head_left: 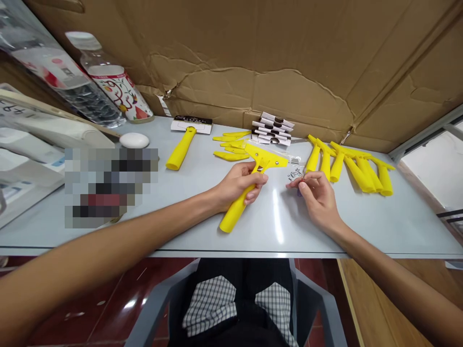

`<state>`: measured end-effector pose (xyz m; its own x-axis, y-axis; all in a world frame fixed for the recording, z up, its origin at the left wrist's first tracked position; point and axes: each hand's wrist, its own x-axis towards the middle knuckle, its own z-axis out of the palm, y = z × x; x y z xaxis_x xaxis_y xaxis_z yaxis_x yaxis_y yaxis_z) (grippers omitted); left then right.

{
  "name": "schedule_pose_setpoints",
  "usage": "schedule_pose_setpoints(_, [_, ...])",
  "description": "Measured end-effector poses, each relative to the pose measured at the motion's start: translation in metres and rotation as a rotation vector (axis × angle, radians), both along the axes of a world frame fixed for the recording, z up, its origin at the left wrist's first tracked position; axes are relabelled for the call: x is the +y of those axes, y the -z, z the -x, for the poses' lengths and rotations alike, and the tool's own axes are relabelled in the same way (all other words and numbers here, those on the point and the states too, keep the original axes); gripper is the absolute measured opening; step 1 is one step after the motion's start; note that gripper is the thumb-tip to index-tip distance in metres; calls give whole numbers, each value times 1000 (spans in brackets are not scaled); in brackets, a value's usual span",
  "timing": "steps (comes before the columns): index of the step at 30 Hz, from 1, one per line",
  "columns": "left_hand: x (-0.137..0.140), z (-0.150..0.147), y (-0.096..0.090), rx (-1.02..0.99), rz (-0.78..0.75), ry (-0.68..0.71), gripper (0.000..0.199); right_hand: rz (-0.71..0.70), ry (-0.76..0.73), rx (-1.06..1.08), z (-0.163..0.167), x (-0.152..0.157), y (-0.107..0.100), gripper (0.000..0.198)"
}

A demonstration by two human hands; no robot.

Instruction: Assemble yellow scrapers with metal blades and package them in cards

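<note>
The left hand (241, 187) grips the yellow scraper (261, 158) by its handle (234, 214) over the table (202, 236), presumably to keep the head accessible, while the right hand (320, 197), curled, contents undeterminable, is beside screws (295, 174) apparently heaped for easy reach.

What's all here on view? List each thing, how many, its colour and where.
Held tool: one, yellow, centre
Other tools: about six, yellow, right
Carded tool: one, yellow, black-and-white card, left of centre
Flat pieces: several, yellow, behind held tool
Folded cards: several, black-and-white, back centre
Metal bits: small pile, silver, right of centre
Bottles: two, clear, labelled, back left
Oval object: one, white, left
Packages: several, whitish, far left
Pixelated patch: unreadable, left
Cardboard: brown, back
Table: one, pale grey, beneath
Chair: one, grey, below
Left grip: one, bare, around held tool
Right grip: one, bare, by metal bits, contents unclear
</note>
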<state>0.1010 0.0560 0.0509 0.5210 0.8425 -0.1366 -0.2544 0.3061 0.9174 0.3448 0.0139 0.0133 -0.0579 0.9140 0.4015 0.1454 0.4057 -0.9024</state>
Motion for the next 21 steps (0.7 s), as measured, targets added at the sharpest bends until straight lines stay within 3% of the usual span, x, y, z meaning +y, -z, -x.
schedule_pose_setpoints(3, [0,0,-1,1,12,-1,42,-112,12,-93,-1,10,-20,8])
schedule_pose_setpoints(7, [0,0,-1,4,18,-29,43,-509,146,-361,-10,47,-66,6])
schedule_pose_setpoints(10, [-2,-2,-1,9,43,-76,39,-648,145,-580,-11,73,-91,10])
schedule_pose_setpoints(12, [-4,-4,0,9,78,-104,36,-635,112,-633,-8,80,-94,11])
schedule_pose_setpoints(16, [-6,-5,2,4,134,-131,34,-543,25,-693,-6,71,-78,5])
schedule_pose_setpoints(21, [-5,-4,2,18,142,-136,30,-566,25,-772,-13,65,-66,6])
